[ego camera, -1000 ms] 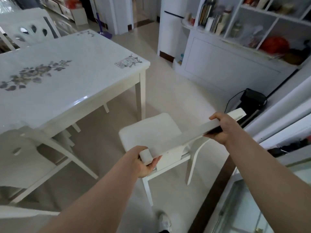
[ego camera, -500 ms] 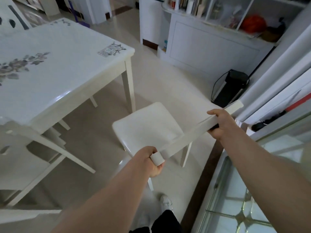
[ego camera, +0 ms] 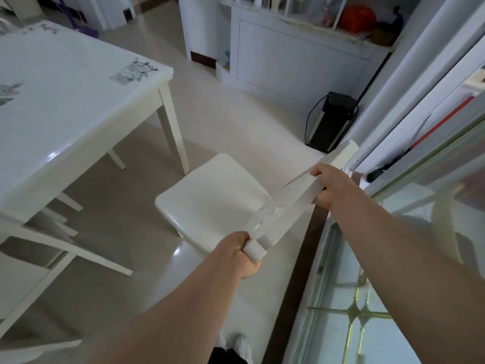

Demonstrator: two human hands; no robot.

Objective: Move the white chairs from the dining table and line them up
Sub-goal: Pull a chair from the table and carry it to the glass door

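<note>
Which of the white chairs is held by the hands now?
The white chair out on the open floor: left hand and right hand grip its top rail. The other chair stays tucked under the dining table, untouched.

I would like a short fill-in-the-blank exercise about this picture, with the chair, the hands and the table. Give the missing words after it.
1. Both hands grip the top rail of the white ____.
2. The left hand holds the rail's near end, and the right hand holds it closer to the ____ end.
3. The chair's seat carries ____.
4. The dining table stands on the person's ____ side.

Missing words: chair; far; nothing; left
</note>
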